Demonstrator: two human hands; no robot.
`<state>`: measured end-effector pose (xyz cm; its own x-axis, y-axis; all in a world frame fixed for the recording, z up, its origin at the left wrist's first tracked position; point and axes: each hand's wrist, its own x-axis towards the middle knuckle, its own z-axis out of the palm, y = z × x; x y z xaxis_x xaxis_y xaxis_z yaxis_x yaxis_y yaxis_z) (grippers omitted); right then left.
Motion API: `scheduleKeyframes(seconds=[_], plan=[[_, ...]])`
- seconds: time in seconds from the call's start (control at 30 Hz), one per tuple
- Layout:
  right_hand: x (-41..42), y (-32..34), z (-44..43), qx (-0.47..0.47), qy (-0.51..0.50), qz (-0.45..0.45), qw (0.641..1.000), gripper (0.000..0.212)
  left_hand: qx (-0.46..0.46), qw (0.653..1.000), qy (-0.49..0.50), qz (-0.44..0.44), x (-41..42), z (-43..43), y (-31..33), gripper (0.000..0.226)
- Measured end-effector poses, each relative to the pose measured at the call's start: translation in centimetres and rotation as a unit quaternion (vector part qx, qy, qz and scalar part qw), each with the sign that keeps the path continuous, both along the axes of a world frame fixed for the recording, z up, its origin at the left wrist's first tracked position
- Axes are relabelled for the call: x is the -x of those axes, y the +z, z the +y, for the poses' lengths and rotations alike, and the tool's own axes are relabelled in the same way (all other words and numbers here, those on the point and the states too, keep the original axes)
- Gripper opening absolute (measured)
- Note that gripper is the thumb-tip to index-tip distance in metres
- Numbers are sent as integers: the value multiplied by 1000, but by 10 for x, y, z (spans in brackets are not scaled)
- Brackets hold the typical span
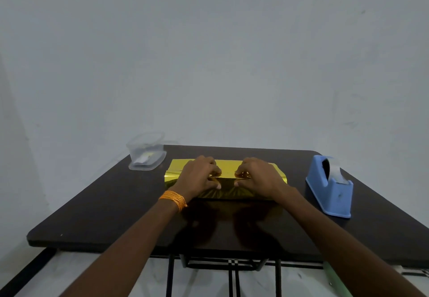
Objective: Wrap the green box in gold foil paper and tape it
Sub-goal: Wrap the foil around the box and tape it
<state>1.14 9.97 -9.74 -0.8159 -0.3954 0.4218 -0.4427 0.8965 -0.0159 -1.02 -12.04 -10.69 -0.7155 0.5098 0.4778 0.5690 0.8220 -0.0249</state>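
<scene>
Forearms reach from the near edge over the dark table, where the gold foil paper lies at the middle, hiding the green box beneath it. To its right, well apart, stands a blue tape dispenser; a clear tub sits at the far left corner. Left grip and right grip rest atop the parcel, curled fingers and thumbs pinching a foil fold, with an orange thread band on the left wrist

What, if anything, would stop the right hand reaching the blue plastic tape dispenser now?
Probably nothing: only bare dark table separates the right hand from the blue plastic tape dispenser, though it must first release the gold foil paper.
</scene>
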Motion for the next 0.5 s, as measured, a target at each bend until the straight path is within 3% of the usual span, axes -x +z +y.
scheduleKeyframes(seconds=[0.3,0.4,0.5], plan=[[-2,-11,4,43,4,18,999,39,-78,996,-38,15,5,-33,-13,39],[-3,-11,4,45,5,17,999,40,-54,998,-37,15,2,-43,-9,48],[-4,-11,4,41,3,17,999,41,-69,995,-6,73,-4,-40,0,57]])
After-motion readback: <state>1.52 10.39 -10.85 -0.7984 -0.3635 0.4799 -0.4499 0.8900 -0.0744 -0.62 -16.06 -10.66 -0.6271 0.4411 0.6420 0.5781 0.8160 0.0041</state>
